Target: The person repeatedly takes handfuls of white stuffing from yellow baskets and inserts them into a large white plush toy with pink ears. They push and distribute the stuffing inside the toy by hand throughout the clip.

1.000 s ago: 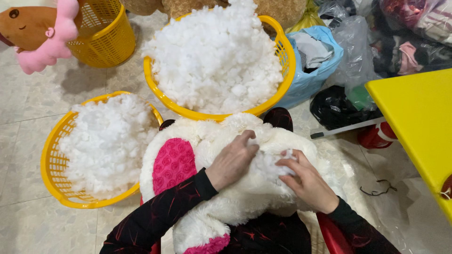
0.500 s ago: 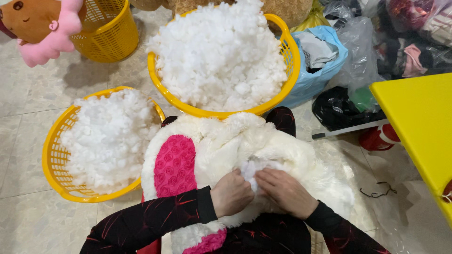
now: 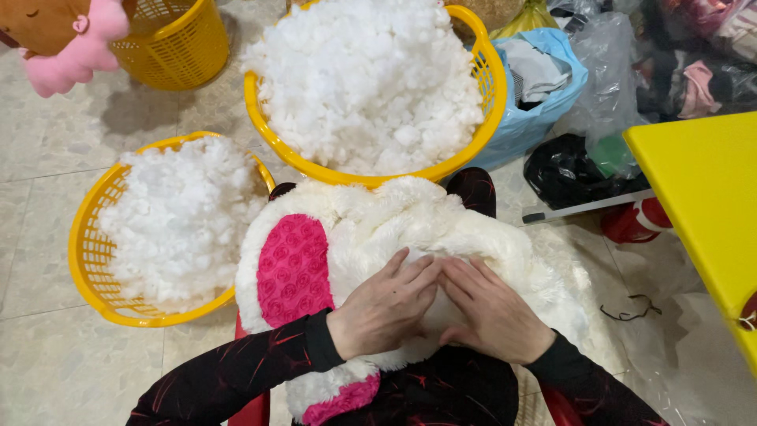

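A large white plush toy (image 3: 410, 229) with a pink rose-patterned patch (image 3: 296, 268) lies across my lap. My left hand (image 3: 386, 308) and my right hand (image 3: 489, 312) rest side by side on its white fur, fingers pressed flat and fingertips meeting near the middle. Neither hand grips anything I can see; the stuffing that was between them is hidden. A yellow basket (image 3: 264, 130) heaped with white stuffing (image 3: 371, 79) stands just beyond the toy. A second yellow basket (image 3: 87, 260) of stuffing sits at my left.
A third yellow basket (image 3: 177, 39) stands at the far left with a brown and pink plush toy (image 3: 59, 35) beside it. A blue bag (image 3: 544, 87) and dark plastic bags (image 3: 576, 170) lie at the right. A yellow table (image 3: 702, 205) juts in from the right.
My hands held a tuft of white stuffing at the toy's opening, then pushed it in. Now both lie flat and close together on the fur.
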